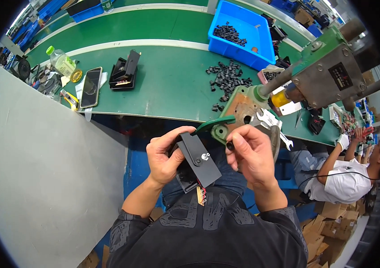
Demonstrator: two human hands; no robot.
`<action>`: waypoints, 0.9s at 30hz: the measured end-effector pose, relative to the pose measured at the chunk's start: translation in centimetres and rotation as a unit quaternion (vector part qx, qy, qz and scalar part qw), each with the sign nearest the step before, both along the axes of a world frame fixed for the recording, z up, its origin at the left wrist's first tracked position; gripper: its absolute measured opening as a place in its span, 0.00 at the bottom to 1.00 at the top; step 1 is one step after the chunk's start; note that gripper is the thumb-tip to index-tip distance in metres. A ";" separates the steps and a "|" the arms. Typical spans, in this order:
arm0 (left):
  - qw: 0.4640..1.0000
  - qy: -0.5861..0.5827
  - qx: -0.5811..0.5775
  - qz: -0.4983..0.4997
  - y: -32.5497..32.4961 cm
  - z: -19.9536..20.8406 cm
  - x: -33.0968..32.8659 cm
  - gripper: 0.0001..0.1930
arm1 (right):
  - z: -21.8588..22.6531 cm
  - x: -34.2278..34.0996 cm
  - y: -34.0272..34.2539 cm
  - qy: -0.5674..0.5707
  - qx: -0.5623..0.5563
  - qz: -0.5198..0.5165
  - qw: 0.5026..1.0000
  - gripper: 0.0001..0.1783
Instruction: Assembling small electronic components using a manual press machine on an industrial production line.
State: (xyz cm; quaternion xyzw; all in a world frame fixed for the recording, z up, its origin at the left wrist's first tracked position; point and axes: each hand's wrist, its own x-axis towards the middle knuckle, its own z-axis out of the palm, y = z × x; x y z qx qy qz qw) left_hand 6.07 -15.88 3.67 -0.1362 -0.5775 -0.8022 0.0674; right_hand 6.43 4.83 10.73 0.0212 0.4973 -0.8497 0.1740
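In front of my torso, my left hand (pixel 162 157) grips a black box-like housing (pixel 207 170), tilted, from its left side. A shiny metal shaft (pixel 205 156) sticks up from its face beside a small round hole or fitting. From its lower end hang red wires with a small tan strip (pixel 200 195). My right hand (pixel 257 154), just right of the housing and apart from it, pinches a small round black cap (pixel 230 146) between thumb and fingers. Many similar black caps (pixel 229 80) lie loose on the green bench (pixel 163 85).
A green and grey press (pixel 321 76) stands at right, with wrenches (pixel 268 123) on its base. A blue bin (pixel 243 22) holds more caps. More black housings (pixel 125 73), a phone (pixel 91 87), a cutter (pixel 70 100) and a bottle (pixel 60 61) lie left. A co-worker (pixel 344 178) sits at right.
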 end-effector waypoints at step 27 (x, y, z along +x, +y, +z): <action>0.974 0.198 -0.077 0.079 0.5 -1.0 -1.3 0.20 | 1.4 1.4 0.5 0.358 0.389 -0.022 0.849 0.05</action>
